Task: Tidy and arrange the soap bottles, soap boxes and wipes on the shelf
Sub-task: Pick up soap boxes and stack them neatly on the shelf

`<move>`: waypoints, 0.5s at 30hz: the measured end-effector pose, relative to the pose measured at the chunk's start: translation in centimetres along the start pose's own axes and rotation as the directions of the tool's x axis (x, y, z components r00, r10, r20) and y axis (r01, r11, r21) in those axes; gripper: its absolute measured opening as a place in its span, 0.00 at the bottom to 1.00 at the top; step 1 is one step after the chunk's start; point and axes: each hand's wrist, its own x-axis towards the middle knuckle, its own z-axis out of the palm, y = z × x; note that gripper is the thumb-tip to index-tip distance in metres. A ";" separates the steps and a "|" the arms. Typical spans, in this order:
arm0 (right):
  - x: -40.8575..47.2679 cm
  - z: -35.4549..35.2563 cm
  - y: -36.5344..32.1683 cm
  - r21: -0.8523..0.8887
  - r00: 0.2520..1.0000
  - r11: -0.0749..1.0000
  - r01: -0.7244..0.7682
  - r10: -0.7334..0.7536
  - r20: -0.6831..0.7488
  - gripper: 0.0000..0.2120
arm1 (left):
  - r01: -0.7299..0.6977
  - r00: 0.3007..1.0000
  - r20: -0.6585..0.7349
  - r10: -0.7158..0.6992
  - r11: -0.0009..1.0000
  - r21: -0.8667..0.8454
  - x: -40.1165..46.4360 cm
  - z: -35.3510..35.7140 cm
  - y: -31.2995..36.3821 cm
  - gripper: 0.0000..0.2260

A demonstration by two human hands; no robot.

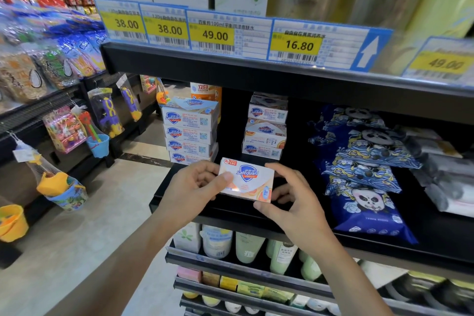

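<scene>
Left hand (195, 185): grips the soap box (246, 180) by its left end.
Right hand (292, 202): pinches the box's right end.
Soap box: held just above the shelf (230, 209) front edge, near its left corner.
Stacks (190, 133): behind, toward the shelf's back.
Wipes (364, 177): right of the box.

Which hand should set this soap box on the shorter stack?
Probably the right hand. It grips the soap box at its right end, on the side nearer the shorter stack; the left hand sits below the taller stack.
</scene>
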 end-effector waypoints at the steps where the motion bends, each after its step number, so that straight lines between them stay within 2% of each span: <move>1: 0.0 0.0 0.0 0.008 1.000 1.000 -0.004 0.004 0.002 0.36 | 0.003 1.000 -0.012 -0.004 1.000 -0.005 0.0 0.1 0.1 0.20; 4: 0.0 0.1 0.0 0.018 1.000 1.000 -0.012 0.012 0.001 0.34 | 0.010 1.000 -0.020 -0.009 0.998 0.056 -0.2 -0.1 0.4 0.20; 7: 0.0 0.0 -0.4 0.046 1.000 0.999 -0.028 0.028 0.009 0.31 | -0.042 0.999 -0.007 0.042 0.995 0.089 -0.9 -0.8 0.5 0.20; 9: 0.0 0.1 -1.0 0.052 0.999 0.998 -0.038 0.037 0.027 0.28 | -0.086 0.996 -0.013 0.089 0.980 0.180 -1.8 -1.6 0.1 0.14; 11: 0.1 0.4 -1.3 0.038 0.999 0.999 -0.031 0.030 0.036 0.26 | -0.145 0.984 -0.043 0.175 0.911 0.387 -2.9 -2.8 -0.7 0.10; 13: 0.4 0.9 -1.5 0.008 0.999 0.999 -0.032 0.032 0.033 0.26 | -0.177 0.962 -0.066 0.265 0.789 0.588 -3.9 -4.2 -1.6 0.12; 15: 0.9 1.9 -1.8 -0.045 0.999 0.999 -0.025 0.027 0.041 0.27 | -0.175 0.944 -0.092 0.316 0.719 0.673 -4.8 -5.5 -2.3 0.11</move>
